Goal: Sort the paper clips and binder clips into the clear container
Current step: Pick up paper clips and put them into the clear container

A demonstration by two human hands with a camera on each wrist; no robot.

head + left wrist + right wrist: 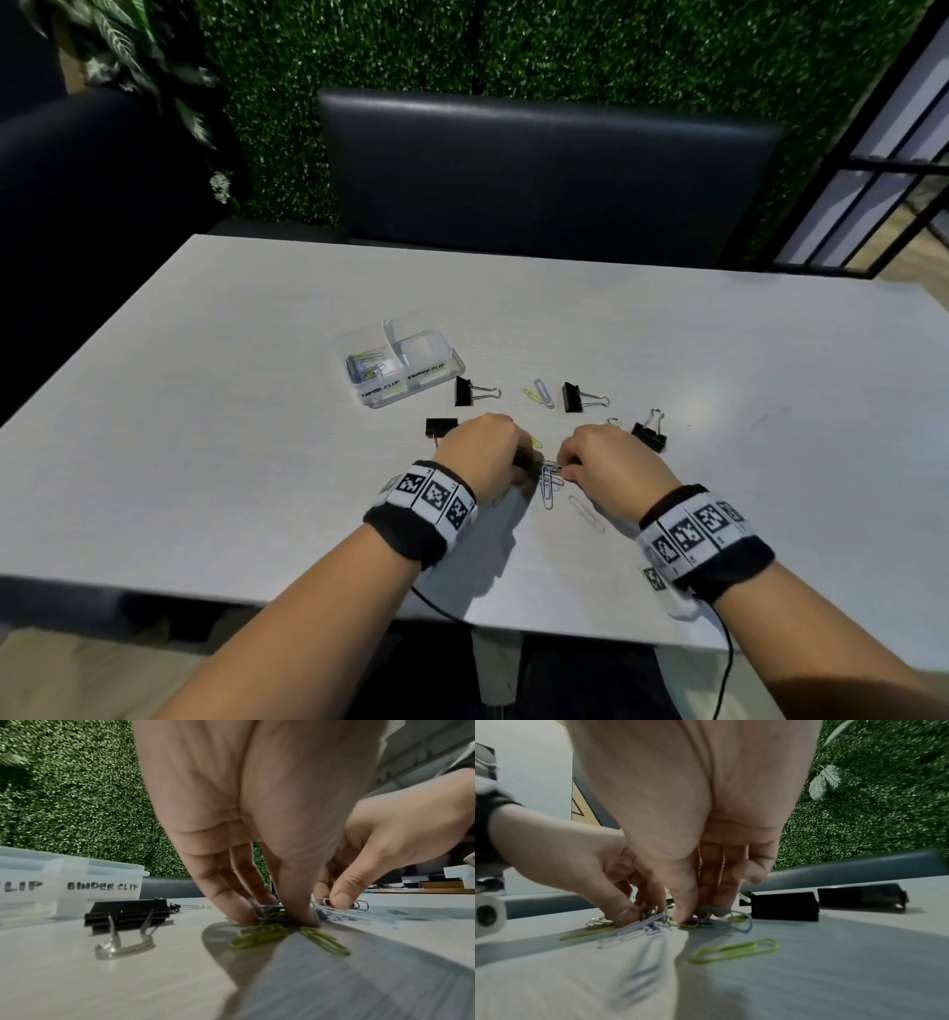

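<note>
A heap of paper clips [550,478] lies on the white table between my two hands. My left hand [529,462] pinches a bunch of blue and green paper clips [272,914] against the table. My right hand [693,914] pinches grey-blue paper clips [716,911] from the same heap. The clear container [405,365] stands beyond my left hand, with paper clips in its left compartment; its right compartment is labelled BINDER CLIP [102,886]. Several black binder clips [470,391] lie around the hands, one [128,914] just left of my left hand.
Loose paper clips [544,393] lie between two binder clips further back, and a pale one [585,514] near my right wrist. A green clip [734,950] lies under my right palm. A dark chair [539,169] stands behind the table's far edge.
</note>
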